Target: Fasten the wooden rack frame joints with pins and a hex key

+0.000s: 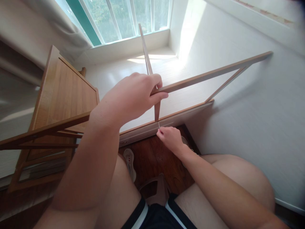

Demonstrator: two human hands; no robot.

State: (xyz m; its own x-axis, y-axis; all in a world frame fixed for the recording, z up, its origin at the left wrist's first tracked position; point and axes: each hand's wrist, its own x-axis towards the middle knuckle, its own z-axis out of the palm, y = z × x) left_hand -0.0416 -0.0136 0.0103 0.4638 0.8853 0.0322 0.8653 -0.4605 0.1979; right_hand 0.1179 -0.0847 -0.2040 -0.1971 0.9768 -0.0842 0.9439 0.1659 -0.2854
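My left hand (133,97) is closed around a thin wooden frame (214,73) where a long rail meets an upright slat (145,52), holding it up in front of me. Lower down, my right hand (170,137) pinches a thin metal pin or screw at the bottom end of the upright slat, just above the edge of a white raised platform (143,130). The pin is too small to name surely. My bare knees and dark shorts fill the bottom of the view.
A wooden side table (64,95) lies tilted at the left beside a curtain. A window (124,19) is at the top, a white wall (250,111) at the right. Dark wood floor (154,159) and a shoe (130,159) lie between my legs.
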